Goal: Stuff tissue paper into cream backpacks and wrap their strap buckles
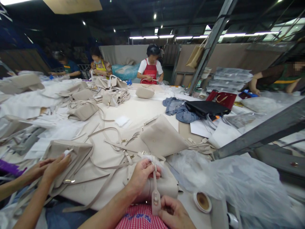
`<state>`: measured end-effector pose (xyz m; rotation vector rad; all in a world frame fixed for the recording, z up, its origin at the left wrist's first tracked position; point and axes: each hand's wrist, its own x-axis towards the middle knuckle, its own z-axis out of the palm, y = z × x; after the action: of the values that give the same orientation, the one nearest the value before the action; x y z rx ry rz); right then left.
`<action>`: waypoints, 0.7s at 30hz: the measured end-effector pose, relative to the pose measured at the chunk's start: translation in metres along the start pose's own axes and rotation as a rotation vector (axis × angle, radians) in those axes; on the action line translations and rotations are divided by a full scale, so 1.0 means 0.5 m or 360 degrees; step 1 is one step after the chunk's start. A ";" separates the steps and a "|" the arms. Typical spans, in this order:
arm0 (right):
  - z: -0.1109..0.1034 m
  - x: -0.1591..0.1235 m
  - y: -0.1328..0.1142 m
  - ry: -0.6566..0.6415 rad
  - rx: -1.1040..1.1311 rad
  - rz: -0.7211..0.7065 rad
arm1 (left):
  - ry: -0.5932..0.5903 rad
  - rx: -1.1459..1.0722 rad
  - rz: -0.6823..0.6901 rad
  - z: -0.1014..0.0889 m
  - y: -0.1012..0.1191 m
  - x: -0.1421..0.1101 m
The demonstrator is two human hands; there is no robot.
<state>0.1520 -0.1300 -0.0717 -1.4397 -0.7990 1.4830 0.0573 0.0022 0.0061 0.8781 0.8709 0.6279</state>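
Observation:
My left hand (142, 174) pinches the upper end of a narrow beige strap (155, 181), close to some thin white wrapping. At the lower end, the strap widens into a tab with a small metal fitting, and my right hand (175, 210) grips that tab's edge. Behind the strap, near my lap, lies a beige handbag (166, 186), partly covered by my left hand. Just beyond it rests another beige bag (163, 136) with its flat side up. Long beige straps (105, 167) with metal clasps trail across the table to the left.
At left, a co-worker's hands (51, 167) work on a beige bag (71, 149). A cup of brown substance (202, 202) stands right of my hands, beside clear plastic sheeting (238, 178). A metal post (262, 130) slants across the right. Several people work around the table.

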 end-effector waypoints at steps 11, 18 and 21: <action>0.015 0.061 -0.058 0.0275 -0.0065 -0.0153 | -0.0178 0.0175 -0.0172 -0.005 0.013 0.022; 0.022 0.106 -0.050 0.0324 -0.0208 -0.0187 | 0.0067 0.0048 0.0046 -0.038 0.060 0.046; -0.021 0.098 -0.001 0.0446 -0.0368 -0.0097 | 0.0074 0.0116 0.0012 -0.058 0.098 0.060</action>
<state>0.1661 -0.0866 -0.0923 -1.7336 -0.8497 1.1382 0.0419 0.0616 0.0264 0.9358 0.9375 0.6285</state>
